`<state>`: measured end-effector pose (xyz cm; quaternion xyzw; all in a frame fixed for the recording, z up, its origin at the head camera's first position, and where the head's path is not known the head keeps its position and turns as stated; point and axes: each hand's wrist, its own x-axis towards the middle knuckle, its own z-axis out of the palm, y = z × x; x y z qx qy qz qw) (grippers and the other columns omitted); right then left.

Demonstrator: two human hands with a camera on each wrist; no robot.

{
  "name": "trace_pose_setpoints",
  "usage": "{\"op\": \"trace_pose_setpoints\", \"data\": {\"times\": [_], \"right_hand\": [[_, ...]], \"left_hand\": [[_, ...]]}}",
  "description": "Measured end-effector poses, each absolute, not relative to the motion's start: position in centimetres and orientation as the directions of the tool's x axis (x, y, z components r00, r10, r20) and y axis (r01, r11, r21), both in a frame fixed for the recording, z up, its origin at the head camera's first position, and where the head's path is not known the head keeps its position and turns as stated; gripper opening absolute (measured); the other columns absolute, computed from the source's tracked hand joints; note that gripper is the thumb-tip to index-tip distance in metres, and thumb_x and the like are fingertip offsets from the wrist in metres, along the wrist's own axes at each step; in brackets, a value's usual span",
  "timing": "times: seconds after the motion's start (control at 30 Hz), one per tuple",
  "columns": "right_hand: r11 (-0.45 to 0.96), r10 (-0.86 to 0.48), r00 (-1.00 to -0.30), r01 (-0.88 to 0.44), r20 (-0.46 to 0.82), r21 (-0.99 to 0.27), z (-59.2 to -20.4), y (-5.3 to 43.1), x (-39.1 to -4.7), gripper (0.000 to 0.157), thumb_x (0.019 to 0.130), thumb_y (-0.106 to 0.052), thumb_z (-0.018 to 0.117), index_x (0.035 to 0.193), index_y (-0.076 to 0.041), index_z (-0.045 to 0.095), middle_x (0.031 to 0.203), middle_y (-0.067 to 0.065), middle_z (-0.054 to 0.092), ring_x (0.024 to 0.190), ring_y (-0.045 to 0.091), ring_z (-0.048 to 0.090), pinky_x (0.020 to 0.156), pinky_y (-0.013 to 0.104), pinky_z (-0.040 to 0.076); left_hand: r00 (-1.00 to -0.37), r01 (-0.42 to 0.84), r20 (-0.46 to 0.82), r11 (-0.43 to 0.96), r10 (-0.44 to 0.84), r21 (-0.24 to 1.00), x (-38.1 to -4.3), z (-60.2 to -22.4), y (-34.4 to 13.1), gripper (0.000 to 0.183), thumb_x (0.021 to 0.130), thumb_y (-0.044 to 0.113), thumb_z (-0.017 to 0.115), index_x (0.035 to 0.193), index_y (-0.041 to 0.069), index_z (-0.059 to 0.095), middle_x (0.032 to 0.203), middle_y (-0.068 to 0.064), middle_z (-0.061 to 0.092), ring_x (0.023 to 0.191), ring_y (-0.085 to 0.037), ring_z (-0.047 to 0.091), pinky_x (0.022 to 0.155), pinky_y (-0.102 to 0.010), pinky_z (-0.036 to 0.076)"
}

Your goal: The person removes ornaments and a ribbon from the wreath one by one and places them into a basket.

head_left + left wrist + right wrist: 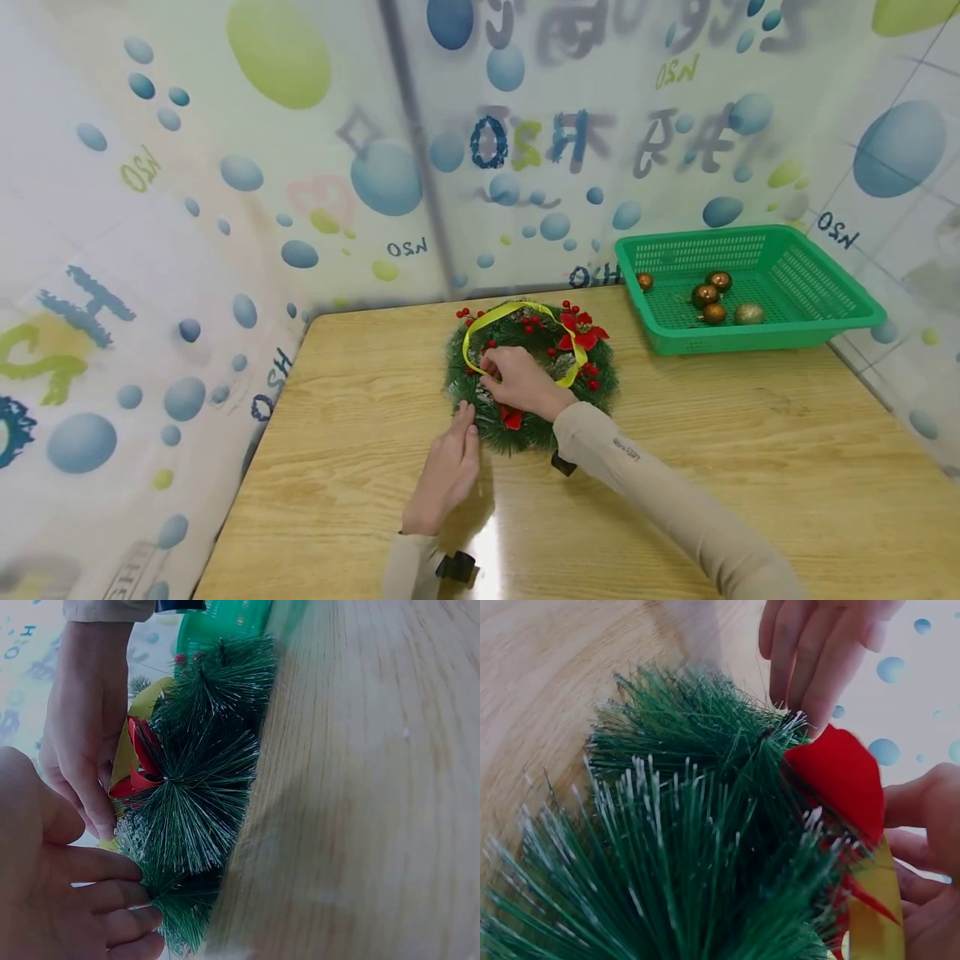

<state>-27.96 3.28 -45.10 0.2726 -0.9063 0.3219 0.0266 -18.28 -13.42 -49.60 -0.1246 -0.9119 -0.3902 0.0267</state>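
Observation:
A green artificial wreath (510,437) with red berries, red flowers and frosted tips lies on the table. Along its top runs a yellow ribbon (480,321) in a loop. My right hand (521,382) reaches over the wreath's middle and pinches the ribbon between thumb and fingers. In the right wrist view, that hand (934,862) is beside a red petal (840,776) and the ribbon (877,907). My left hand (446,467) touches the wreath's near left edge, its fingers (112,896) fairly straight against the green bristles (187,810).
A green plastic basket (765,336) stands at the table's back right, holding several brown and gold baubles (705,296). The wooden table (345,433) meets a wall sheet (360,275) with printed bubbles along its back and left sides.

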Motion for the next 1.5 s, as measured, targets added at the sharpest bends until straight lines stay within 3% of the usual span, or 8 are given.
{"op": "trace_pose_setpoints", "data": {"times": [0.17, 0.4, 0.73, 0.97, 1.33, 1.43, 1.5], "right_hand": [[0.648, -0.478, -0.832, -0.549, 0.279, -0.528, -44.7, 3.7, -28.1, 0.007, 0.097, -0.008, 0.066, 0.098, -0.004, 0.073, 0.09, 0.007, 0.074, 0.077, 0.014, 0.069, 0.072, 0.028, 0.062], [0.605, -0.409, -0.836, -0.549, 0.366, -0.577, -43.0, 4.8, -28.5, 0.011, 0.099, -0.009, 0.064, 0.1, -0.005, 0.074, 0.09, 0.006, 0.074, 0.075, 0.014, 0.069, 0.072, 0.028, 0.062], [0.519, -0.294, -0.82, -0.569, 0.492, -0.638, -40.1, 6.8, -29.4, 0.013, 0.099, -0.012, 0.065, 0.103, -0.004, 0.074, 0.092, 0.008, 0.075, 0.072, 0.015, 0.069, 0.069, 0.03, 0.062], [0.542, -0.208, -0.777, -0.597, 0.594, -0.592, -37.9, 10.0, -29.9, 0.011, 0.098, -0.008, 0.066, 0.101, -0.003, 0.075, 0.09, 0.012, 0.076, 0.071, 0.02, 0.071, 0.068, 0.037, 0.063], [0.577, -0.115, -0.82, -0.514, 0.56, -0.634, -36.5, 13.3, -30.0, 0.014, 0.099, -0.013, 0.064, 0.104, -0.003, 0.074, 0.093, 0.013, 0.076, 0.076, 0.024, 0.071, 0.073, 0.041, 0.063], [0.573, -0.091, -0.818, -0.51, 0.569, -0.642, -36.0, 14.1, -29.9, 0.014, 0.099, -0.011, 0.065, 0.105, -0.002, 0.073, 0.093, 0.014, 0.076, 0.076, 0.025, 0.071, 0.073, 0.037, 0.062], [0.571, -0.07, -0.796, -0.526, 0.601, -0.631, -35.7, 14.6, -29.9, 0.013, 0.098, -0.01, 0.065, 0.103, -0.001, 0.073, 0.091, 0.015, 0.076, 0.075, 0.025, 0.071, 0.07, 0.028, 0.06]], "left_hand": [[-0.966, 0.256, 0.153, 0.667, 0.21, 0.7, -18.2, -49.6, -13.1, 0.047, 0.11, 0.016, 0.035, 0.149, -0.01, 0.039, 0.157, -0.028, 0.035, 0.146, -0.04, 0.037, 0.123, -0.052, 0.033], [-0.965, 0.257, 0.156, 0.669, 0.209, 0.698, -18.2, -49.6, -13.0, 0.047, 0.11, 0.016, 0.036, 0.149, -0.011, 0.04, 0.157, -0.029, 0.035, 0.146, -0.042, 0.038, 0.122, -0.053, 0.033], [-0.966, 0.254, 0.147, 0.666, 0.213, 0.701, -18.1, -49.9, -12.7, 0.047, 0.11, 0.015, 0.036, 0.149, -0.011, 0.039, 0.158, -0.028, 0.034, 0.146, -0.042, 0.037, 0.123, -0.053, 0.032], [-0.969, 0.243, 0.137, 0.673, 0.207, 0.699, -18.2, -49.9, -13.0, 0.048, 0.11, 0.017, 0.035, 0.15, -0.009, 0.038, 0.159, -0.026, 0.033, 0.147, -0.04, 0.036, 0.123, -0.052, 0.032], [-0.967, 0.249, 0.141, 0.685, 0.211, 0.685, -18.2, -49.5, -13.1, 0.047, 0.11, 0.016, 0.035, 0.149, -0.011, 0.039, 0.159, -0.027, 0.033, 0.146, -0.042, 0.037, 0.122, -0.053, 0.033], [-0.968, 0.247, 0.139, 0.687, 0.21, 0.683, -18.2, -49.5, -13.1, 0.048, 0.11, 0.016, 0.035, 0.15, -0.01, 0.039, 0.159, -0.027, 0.032, 0.146, -0.041, 0.037, 0.123, -0.052, 0.033], [-0.968, 0.247, 0.14, 0.69, 0.208, 0.681, -18.2, -49.6, -13.1, 0.048, 0.11, 0.016, 0.034, 0.15, -0.01, 0.038, 0.159, -0.027, 0.032, 0.146, -0.041, 0.037, 0.123, -0.052, 0.034]]}}
